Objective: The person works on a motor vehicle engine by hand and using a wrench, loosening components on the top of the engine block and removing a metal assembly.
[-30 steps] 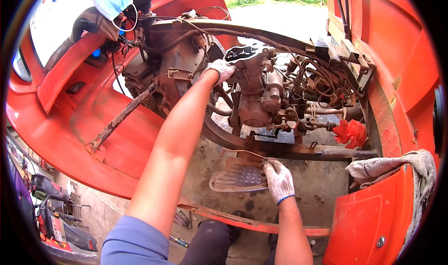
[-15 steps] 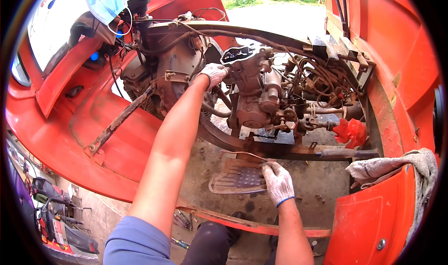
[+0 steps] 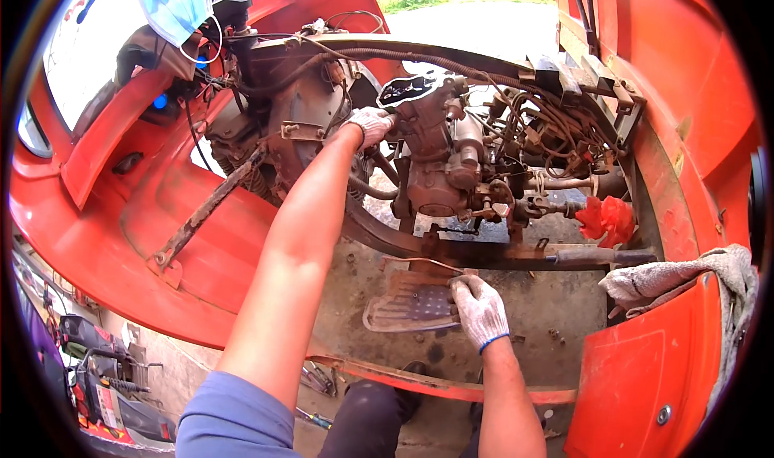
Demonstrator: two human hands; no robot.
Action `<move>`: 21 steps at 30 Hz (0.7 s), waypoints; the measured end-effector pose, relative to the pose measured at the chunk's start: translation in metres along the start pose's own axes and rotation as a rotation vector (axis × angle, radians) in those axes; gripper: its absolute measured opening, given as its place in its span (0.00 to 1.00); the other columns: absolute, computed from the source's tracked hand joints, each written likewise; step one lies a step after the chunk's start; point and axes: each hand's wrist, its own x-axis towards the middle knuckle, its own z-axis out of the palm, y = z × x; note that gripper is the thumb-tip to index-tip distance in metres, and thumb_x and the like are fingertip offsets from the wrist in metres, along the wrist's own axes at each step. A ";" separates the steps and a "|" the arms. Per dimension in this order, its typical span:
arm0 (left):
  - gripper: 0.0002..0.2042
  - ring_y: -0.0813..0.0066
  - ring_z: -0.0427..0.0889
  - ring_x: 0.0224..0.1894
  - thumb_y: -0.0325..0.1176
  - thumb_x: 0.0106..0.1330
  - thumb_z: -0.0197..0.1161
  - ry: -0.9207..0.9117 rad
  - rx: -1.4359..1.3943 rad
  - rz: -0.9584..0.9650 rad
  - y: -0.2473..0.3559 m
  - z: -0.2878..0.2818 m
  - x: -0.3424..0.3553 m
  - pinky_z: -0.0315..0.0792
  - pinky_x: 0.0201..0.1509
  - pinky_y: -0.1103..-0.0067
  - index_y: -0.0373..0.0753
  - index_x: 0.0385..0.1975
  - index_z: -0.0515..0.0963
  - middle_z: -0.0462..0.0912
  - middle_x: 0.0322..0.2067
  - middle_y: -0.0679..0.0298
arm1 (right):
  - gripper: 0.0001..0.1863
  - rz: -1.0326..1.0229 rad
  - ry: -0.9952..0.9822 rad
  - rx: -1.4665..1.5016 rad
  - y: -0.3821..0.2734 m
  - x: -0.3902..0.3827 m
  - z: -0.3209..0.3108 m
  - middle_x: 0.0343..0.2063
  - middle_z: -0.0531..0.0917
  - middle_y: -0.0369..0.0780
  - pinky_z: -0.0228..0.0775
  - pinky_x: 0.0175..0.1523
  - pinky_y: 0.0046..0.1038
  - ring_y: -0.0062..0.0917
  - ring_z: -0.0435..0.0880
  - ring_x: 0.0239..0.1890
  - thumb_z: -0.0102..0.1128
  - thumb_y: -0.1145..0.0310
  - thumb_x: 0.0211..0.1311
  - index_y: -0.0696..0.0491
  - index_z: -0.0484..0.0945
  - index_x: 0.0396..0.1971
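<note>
An engine, brown and dirty, sits in the frame of a red vehicle, the cavity in its top uncovered. My left hand, in a white knit glove, reaches to the upper left side of this engine. Its fingertips are curled against the casing, and what they grip is hidden. Lower down, my right hand, gloved with a blue cuff, has its fingers bent together at the right end of a thin curved metal strip. Beside it lies a dark ribbed, dotted pad. What the right fingers pinch does not show clearly.
A rusty frame rail runs between engine and floor panel. Loose wires and a red rag lie to the right. A grey towel drapes over a red box. A blue face mask hangs at upper left.
The view has shifted slightly. Both hands stay at the same places, with no clear change in their grip.
</note>
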 end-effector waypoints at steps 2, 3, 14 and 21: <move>0.13 0.52 0.86 0.55 0.34 0.74 0.54 0.068 -0.052 0.051 0.014 0.004 0.000 0.81 0.56 0.64 0.38 0.49 0.82 0.86 0.52 0.51 | 0.15 0.070 0.009 0.036 -0.003 -0.001 -0.003 0.36 0.89 0.46 0.78 0.46 0.32 0.33 0.87 0.39 0.59 0.62 0.73 0.57 0.86 0.46; 0.15 0.55 0.86 0.52 0.40 0.74 0.56 0.012 -0.401 -0.081 0.033 -0.005 0.000 0.81 0.53 0.65 0.36 0.48 0.83 0.86 0.49 0.52 | 0.15 0.098 0.016 0.056 -0.005 0.001 -0.005 0.38 0.90 0.50 0.79 0.51 0.35 0.39 0.89 0.43 0.59 0.62 0.72 0.57 0.86 0.46; 0.20 0.64 0.78 0.54 0.43 0.70 0.68 0.408 -2.362 -1.092 0.162 -0.032 0.069 0.72 0.60 0.65 0.36 0.56 0.79 0.83 0.53 0.55 | 0.16 0.072 0.064 0.005 0.003 0.005 -0.016 0.38 0.89 0.43 0.78 0.47 0.31 0.29 0.87 0.38 0.59 0.63 0.73 0.59 0.85 0.47; 0.17 0.57 0.84 0.52 0.38 0.65 0.68 0.623 -0.271 -0.325 0.077 0.017 0.004 0.77 0.56 0.70 0.39 0.51 0.84 0.87 0.47 0.53 | 0.14 0.031 -0.018 0.073 0.011 0.006 0.001 0.36 0.88 0.38 0.79 0.41 0.26 0.20 0.85 0.35 0.57 0.64 0.75 0.57 0.85 0.49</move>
